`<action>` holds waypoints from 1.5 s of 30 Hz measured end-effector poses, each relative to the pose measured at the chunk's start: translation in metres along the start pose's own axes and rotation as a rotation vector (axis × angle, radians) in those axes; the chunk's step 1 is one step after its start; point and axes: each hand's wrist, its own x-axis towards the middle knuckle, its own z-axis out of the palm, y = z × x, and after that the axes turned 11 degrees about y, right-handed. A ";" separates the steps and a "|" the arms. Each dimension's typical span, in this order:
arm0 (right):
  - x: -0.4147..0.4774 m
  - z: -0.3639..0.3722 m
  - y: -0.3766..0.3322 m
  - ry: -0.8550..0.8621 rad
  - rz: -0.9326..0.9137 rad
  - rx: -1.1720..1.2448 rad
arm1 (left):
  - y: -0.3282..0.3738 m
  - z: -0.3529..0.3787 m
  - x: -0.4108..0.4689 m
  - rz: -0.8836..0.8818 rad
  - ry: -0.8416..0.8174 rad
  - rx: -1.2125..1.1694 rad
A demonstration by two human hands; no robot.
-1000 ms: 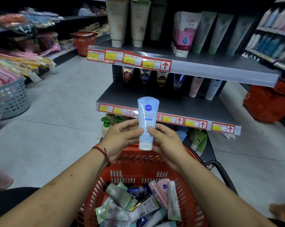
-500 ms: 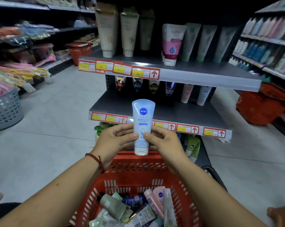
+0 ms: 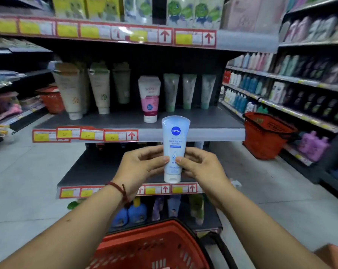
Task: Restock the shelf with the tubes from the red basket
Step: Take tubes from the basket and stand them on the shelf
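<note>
Left hand [image 3: 143, 166] and right hand [image 3: 202, 167] fingers [image 3: 161, 159] pinch our tube [image 3: 175, 136], not yet on the shelf [image 3: 203, 119] beyond them.

Pale grey tiled floor [image 3: 24, 191] runs back along aisles at 10 and 2 o'clock. At 12 o'clock stands a dark shelf unit [image 3: 212, 117] with grey boards and red-and-yellow price tags [image 3: 111, 135]. Bottle-stocked shelving [image 3: 310, 82] lines 3 o'clock and dark racks [image 3: 34, 72] line 9 o'clock. The light is dim.
</note>
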 end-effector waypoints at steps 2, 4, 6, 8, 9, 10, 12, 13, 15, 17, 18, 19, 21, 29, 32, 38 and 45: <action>0.011 -0.018 -0.013 0.010 -0.007 -0.002 | 0.010 0.019 0.011 0.002 -0.027 -0.003; 0.020 -0.032 -0.026 0.014 -0.002 0.040 | 0.017 0.037 0.021 0.014 -0.051 0.006; 0.029 -0.045 -0.036 0.029 -0.015 0.059 | 0.023 0.054 0.031 0.032 -0.068 0.015; 0.037 -0.056 -0.040 0.055 -0.031 0.057 | 0.025 0.068 0.039 0.041 -0.082 0.023; 0.039 -0.060 -0.039 0.066 -0.034 0.054 | 0.024 0.073 0.040 0.044 -0.087 0.030; 0.041 -0.063 -0.037 0.074 -0.032 0.053 | 0.021 0.077 0.042 0.043 -0.088 0.039; 0.042 -0.069 -0.025 0.079 -0.023 0.050 | 0.009 0.081 0.043 0.039 -0.084 0.047; 0.041 -0.071 -0.017 0.078 -0.016 0.049 | 0.001 0.081 0.042 0.037 -0.078 0.052; 0.037 -0.075 0.007 0.069 0.003 0.036 | -0.020 0.077 0.038 0.043 -0.073 0.084; 0.030 -0.078 0.037 0.070 0.047 0.022 | -0.047 0.072 0.033 0.042 -0.071 0.131; 0.027 -0.079 0.054 0.070 0.078 0.024 | -0.063 0.069 0.031 0.026 -0.060 0.140; 0.025 -0.080 0.067 0.069 0.102 0.021 | -0.078 0.067 0.030 0.009 -0.053 0.145; 0.025 -0.082 0.093 0.074 0.137 -0.007 | -0.107 0.067 0.030 -0.028 -0.037 0.157; 0.090 -0.086 0.134 0.106 0.191 -0.028 | -0.159 0.090 0.089 0.015 0.045 0.197; 0.136 -0.090 0.148 0.090 0.201 -0.010 | -0.170 0.100 0.126 0.080 0.059 0.238; 0.201 -0.095 0.183 0.115 0.150 -0.061 | -0.204 0.118 0.196 0.052 0.096 0.232; 0.243 -0.090 0.224 0.191 0.082 -0.033 | -0.245 0.127 0.255 0.066 0.073 0.265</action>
